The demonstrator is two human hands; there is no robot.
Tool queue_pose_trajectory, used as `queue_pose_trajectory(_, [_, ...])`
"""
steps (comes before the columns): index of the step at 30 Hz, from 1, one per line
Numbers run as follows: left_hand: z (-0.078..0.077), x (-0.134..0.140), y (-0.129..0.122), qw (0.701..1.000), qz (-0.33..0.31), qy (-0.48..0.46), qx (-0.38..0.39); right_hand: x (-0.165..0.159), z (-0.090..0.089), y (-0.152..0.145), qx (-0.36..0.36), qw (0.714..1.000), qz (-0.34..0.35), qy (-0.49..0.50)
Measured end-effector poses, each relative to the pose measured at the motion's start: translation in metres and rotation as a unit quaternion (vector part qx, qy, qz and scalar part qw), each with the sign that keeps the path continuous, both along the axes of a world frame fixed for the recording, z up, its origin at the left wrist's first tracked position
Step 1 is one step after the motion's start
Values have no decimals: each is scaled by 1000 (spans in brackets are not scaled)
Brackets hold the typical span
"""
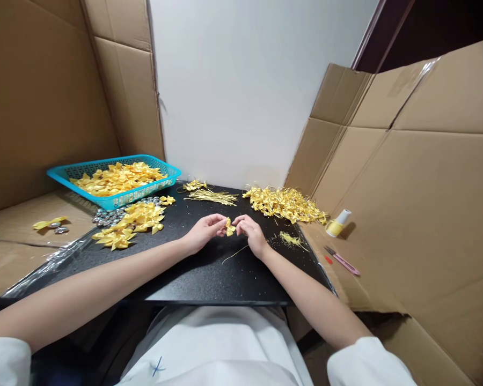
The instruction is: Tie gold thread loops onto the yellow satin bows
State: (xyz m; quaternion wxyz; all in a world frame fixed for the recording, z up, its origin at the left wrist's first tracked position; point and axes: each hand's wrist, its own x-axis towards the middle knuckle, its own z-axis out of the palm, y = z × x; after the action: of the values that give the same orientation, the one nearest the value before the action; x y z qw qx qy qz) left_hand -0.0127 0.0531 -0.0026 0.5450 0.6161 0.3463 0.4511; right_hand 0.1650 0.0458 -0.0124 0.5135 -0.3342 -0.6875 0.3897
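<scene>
A small yellow ribbon bow (229,228) is pinched between the thumb and fingers of my left hand (204,232), just above the black table top. My right hand (253,235) is closed at the bow's right side, fingertips curled in close to it. From under that hand a thin gold cord (234,253) trails left over the table; its other end is hidden by the fingers. To the left lies a loose heap of larger yellow ribbon bows (139,219), beside silvery round pieces (107,216). Behind my hands is a bundle of gold cords (212,197).
A blue basket (118,201) full of yellow bows stands at the back left. Small finished-looking bows (282,202) are piled at the back right, near cord scraps (292,238). A thread spool (338,223) and pink-handled snips (343,261) lie right. Cardboard walls (426,203) enclose the sides.
</scene>
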Motion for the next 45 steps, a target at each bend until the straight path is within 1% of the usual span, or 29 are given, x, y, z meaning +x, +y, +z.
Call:
queue_pose_trajectory(3, [1,0,-1,999,31,25,28,-1,0,1,-52,998,32,31])
queue_pose_trajectory(6, [1,-1,0,995,38,64,61,-2,-3,2,-68,996,58,19])
queue_pose_trajectory(8, [-1,-2,1,995,45,57,63,-3,-5,3,-63,996,62,25])
queue_pose_trajectory(11, [-4,-3,3,996,57,14,70,-3,-5,4,-42,997,48,35])
queue_pose_trajectory(13, [-5,-3,2,995,42,1,95,-2,-5,4,-32,998,46,31])
queue_pose_trajectory(16, [-4,-3,-2,991,7,0,132,-2,-5,4,-27,998,53,29])
queue_pose_trajectory(19, [-3,-3,-3,988,11,6,155,-3,-6,4,-26,997,60,31])
queue_pose_trajectory(21, [-2,-4,-2,986,22,27,161,-3,-5,3,-23,998,59,27])
queue_pose_trajectory(23, [-3,-5,0,988,31,45,143,-3,-4,1,-21,998,60,20])
queue_pose_trajectory(25, [-4,-6,2,992,44,42,107,-2,-2,-1,-17,998,62,15])
queue_pose_trajectory(29, [-7,-6,5,998,56,-10,36,-1,3,-4,-3,998,59,7])
queue_pose_trajectory(31, [-8,-5,6,998,52,-38,14,0,3,-4,0,999,52,14])
queue_pose_trajectory(33, [-8,-5,7,997,48,-53,3,1,2,-3,7,999,27,18])
queue_pose_trajectory(37, [-7,-5,6,997,27,-70,-14,4,-2,0,33,999,-29,-25])
queue_pose_trajectory(41, [-6,-5,4,996,-5,-87,-34,6,-4,1,77,992,-31,-92])
queue_pose_trajectory(43, [-4,-4,2,995,-20,-87,-42,7,-3,0,91,990,-30,-102])
queue_pose_trajectory(45, [-2,-3,0,995,-30,-84,-52,7,-2,-1,89,991,-30,-99])
